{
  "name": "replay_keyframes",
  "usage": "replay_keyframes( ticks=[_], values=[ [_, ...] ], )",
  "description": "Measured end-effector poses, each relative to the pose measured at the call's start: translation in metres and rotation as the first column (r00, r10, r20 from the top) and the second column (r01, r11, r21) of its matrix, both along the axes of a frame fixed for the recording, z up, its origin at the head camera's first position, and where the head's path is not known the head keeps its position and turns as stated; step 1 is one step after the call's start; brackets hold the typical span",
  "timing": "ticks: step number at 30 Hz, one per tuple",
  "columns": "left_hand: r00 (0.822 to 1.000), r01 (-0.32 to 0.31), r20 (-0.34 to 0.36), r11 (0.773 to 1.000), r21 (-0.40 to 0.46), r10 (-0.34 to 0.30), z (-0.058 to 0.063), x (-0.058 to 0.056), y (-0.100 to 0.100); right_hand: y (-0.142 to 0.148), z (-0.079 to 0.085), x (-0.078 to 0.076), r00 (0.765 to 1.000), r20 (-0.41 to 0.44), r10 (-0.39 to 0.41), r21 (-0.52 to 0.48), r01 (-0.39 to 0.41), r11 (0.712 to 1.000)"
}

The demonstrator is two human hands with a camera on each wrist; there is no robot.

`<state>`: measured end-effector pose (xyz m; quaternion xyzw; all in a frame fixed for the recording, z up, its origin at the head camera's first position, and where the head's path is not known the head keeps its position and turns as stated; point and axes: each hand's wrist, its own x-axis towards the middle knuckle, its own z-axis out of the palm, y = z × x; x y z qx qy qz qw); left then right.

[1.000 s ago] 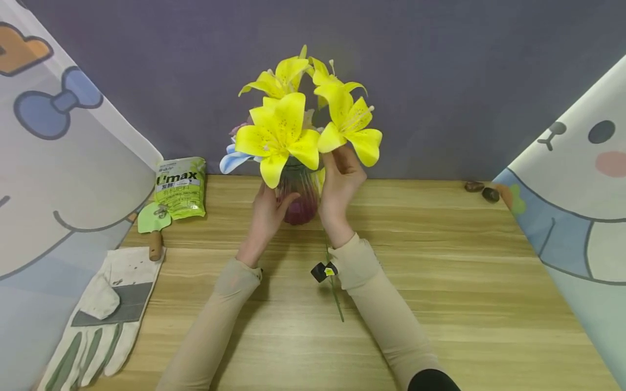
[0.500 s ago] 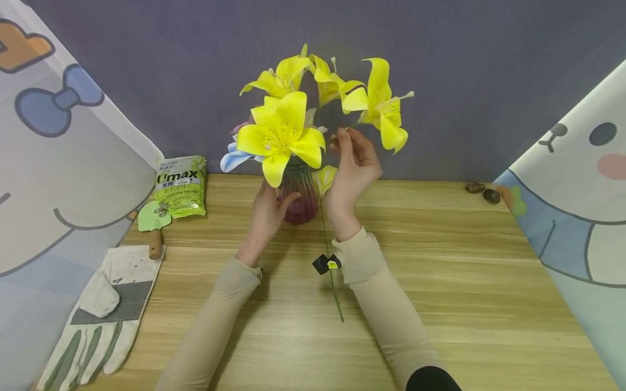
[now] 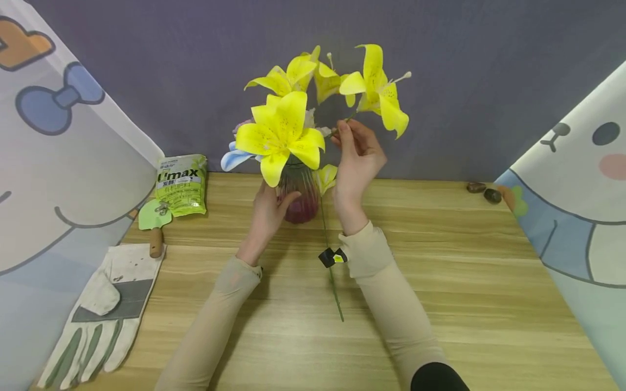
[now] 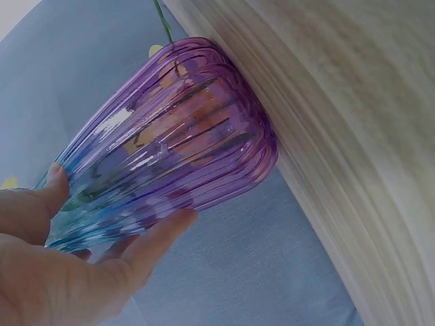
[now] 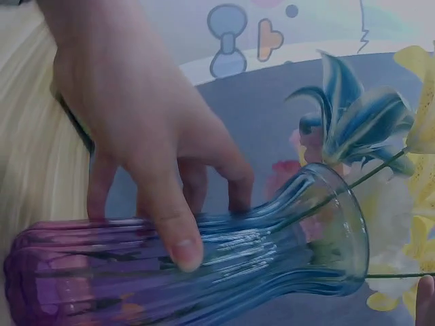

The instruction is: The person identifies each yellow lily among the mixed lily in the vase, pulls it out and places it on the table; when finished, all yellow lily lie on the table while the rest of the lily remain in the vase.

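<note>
My left hand grips the ribbed glass vase, its thumb on the near side. The left wrist view shows the vase purple at the base, blue toward the neck, with stems inside. My right hand pinches the stem of a yellow lily right of the bouquet. That bloom faces right. Other yellow lilies and a blue flower stand in the vase. In the right wrist view, a right fingertip shows at the edge, beside a stem outside the vase mouth.
Another yellow lily lies on the wooden table, its long stem running toward the front. At left are a green fertilizer bag, a small trowel and a work glove. Dark stones lie back right.
My right hand has moved right and up, and the lily it pinches has swung right, away from the other blooms. My left hand stays on the vase.
</note>
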<state>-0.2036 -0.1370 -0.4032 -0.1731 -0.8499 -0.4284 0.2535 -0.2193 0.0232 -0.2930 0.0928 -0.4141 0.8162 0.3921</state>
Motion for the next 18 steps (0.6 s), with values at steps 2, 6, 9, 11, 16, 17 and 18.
replay_keyframes(
  ticks=[2, 6, 9, 11, 16, 17, 18],
  values=[
    [1.0, -0.002, -0.004, 1.0, -0.002, 0.002, 0.0, 0.001, 0.0, 0.0, 0.0, 0.0, 1.0, -0.015, 0.001, 0.02, 0.0, 1.0],
    [1.0, 0.003, 0.001, 1.0, -0.004, -0.003, 0.001, 0.001, 0.0, 0.001, 0.003, -0.003, 0.998, -0.056, -0.003, 0.053, 0.006, 0.999],
    [1.0, 0.0, 0.006, 1.0, -0.005, 0.0, 0.001, 0.0, 0.0, 0.002, 0.004, -0.007, 0.998, -0.068, 0.005, 0.085, 0.001, 0.996],
    [1.0, -0.002, 0.006, 1.0, -0.007, 0.002, 0.001, -0.001, 0.0, 0.002, 0.003, -0.009, 0.999, -0.05, 0.017, 0.107, -0.012, 0.994],
    [1.0, 0.003, 0.013, 1.0, 0.001, -0.003, 0.0, -0.001, -0.001, 0.003, -0.002, -0.012, 1.0, -0.015, -0.007, 0.123, 0.009, 0.992],
    [1.0, 0.006, 0.017, 1.0, 0.003, -0.006, 0.0, -0.001, -0.001, 0.003, -0.002, -0.012, 0.999, -0.025, -0.026, 0.114, 0.029, 0.993],
    [1.0, 0.004, 0.016, 1.0, 0.004, -0.004, 0.0, -0.001, 0.0, 0.004, -0.002, -0.012, 0.998, -0.041, -0.045, 0.101, 0.049, 0.994]
  ],
)
